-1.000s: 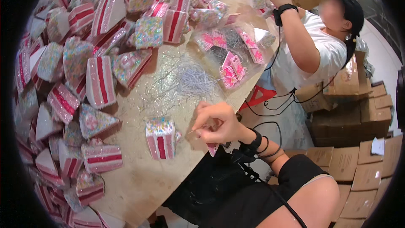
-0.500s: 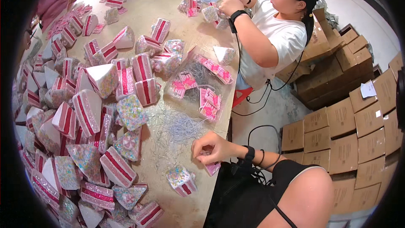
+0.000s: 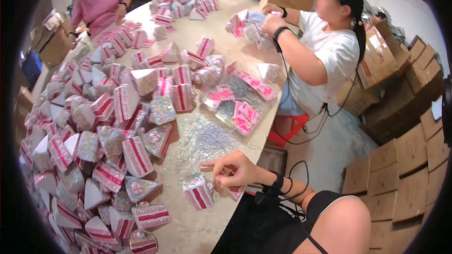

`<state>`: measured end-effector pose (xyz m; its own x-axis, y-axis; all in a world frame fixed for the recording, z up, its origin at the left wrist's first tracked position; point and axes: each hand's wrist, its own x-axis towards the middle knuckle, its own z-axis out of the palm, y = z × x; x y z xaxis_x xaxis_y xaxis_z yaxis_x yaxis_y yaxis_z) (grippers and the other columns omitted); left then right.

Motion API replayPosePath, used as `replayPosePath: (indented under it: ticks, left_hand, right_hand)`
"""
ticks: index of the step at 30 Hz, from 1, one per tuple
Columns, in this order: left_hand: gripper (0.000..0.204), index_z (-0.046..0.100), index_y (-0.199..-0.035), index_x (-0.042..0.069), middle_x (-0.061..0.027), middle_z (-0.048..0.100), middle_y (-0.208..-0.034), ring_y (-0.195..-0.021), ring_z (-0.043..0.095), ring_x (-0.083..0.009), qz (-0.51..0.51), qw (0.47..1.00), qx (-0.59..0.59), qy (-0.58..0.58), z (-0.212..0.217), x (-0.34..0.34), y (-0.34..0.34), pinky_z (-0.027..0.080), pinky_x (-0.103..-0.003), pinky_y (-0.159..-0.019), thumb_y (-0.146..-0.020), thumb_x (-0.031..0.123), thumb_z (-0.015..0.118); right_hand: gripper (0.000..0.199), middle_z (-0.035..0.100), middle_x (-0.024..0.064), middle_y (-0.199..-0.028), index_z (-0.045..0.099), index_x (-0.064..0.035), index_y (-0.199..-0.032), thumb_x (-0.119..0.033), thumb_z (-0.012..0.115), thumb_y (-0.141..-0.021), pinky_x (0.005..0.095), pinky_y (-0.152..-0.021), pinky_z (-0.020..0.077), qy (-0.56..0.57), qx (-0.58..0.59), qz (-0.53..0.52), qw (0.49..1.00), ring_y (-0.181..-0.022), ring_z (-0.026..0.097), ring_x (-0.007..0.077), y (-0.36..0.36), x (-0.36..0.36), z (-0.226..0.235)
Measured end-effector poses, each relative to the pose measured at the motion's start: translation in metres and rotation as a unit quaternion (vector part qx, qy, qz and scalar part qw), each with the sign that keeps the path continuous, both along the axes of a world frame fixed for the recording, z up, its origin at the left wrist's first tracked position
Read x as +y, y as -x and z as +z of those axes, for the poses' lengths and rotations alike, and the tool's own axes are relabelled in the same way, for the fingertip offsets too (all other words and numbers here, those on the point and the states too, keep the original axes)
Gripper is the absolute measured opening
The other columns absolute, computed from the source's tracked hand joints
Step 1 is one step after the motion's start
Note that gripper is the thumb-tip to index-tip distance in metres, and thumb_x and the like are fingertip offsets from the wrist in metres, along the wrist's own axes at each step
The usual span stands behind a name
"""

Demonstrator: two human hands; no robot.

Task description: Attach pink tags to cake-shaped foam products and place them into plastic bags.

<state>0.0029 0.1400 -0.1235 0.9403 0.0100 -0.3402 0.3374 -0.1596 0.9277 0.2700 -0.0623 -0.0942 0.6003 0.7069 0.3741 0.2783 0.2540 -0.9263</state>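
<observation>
My right hand is over the table near its right edge, index finger stretched left, thumb and other fingers curled together. A fine thread seems to run between these fingers; what they pinch is too small to make out. Just left of the fingertips stands a cake-slice ornament, pink and glittery with red stripes and a beaded top. A pink card lies partly under the hand. Beyond the hand is a tangle of thin silvery strings. My left hand is out of view.
A big heap of cake-slice ornaments covers the table's left side. A clear tray holds pink cards and strings. A co-worker works at the far right; another person is at the far left. Cardboard boxes are stacked at right.
The view has tilted up, showing more of the far side. My right hand has come closer to the single ornament, and its index finger has straightened. The ornament now shows more striped side.
</observation>
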Motion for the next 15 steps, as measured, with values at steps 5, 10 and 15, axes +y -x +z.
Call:
replayPosePath:
  ticks: [5, 10, 15]
  left_hand:
    - [0.039, 0.057, -0.119, 0.005, -0.0106, 0.061, -0.099, -0.086, 0.058, -0.0199, 0.011, 0.999, -0.022, -0.034, 0.041, -0.03, 0.022, 0.046, -0.029, -0.074, -0.083, 0.006, 0.072]
    - [0.042, 0.056, -0.12, 0.005, -0.0107, 0.06, -0.099, -0.084, 0.057, -0.0188, 0.026, 0.999, 0.0, -0.036, 0.079, -0.066, 0.037, 0.046, -0.028, -0.072, -0.082, 0.006, 0.073]
    - [0.026, 0.066, -0.11, 0.005, -0.01, 0.068, -0.099, -0.089, 0.065, -0.025, -0.002, 0.996, -0.085, 0.024, 0.102, -0.081, 0.042, 0.05, -0.037, -0.083, -0.085, -0.001, 0.06]
  right_hand:
    - [0.01, 0.061, 0.0019, -0.062, 0.067, 0.0018, -0.08, 0.006, 0.059, -0.075, 0.0474, -0.105, 0.0452, 0.002, -0.009, 0.049, 0.999, -0.051, 0.052, 0.0068, 0.014, 0.006, 0.006]
    - [0.008, 0.06, 0.0009, -0.063, 0.066, 0.0, -0.081, 0.004, 0.063, -0.075, 0.0452, -0.103, 0.0463, 0.024, -0.012, 0.045, 0.999, -0.053, 0.051, 0.0066, 0.035, 0.004, 0.004]
    - [0.008, 0.064, 0.0016, -0.07, 0.067, -0.0008, -0.081, 0.003, 0.067, -0.074, 0.0305, -0.079, 0.0545, 0.081, -0.093, -0.038, 0.992, -0.057, 0.055, 0.0062, 0.044, -0.013, 0.017]
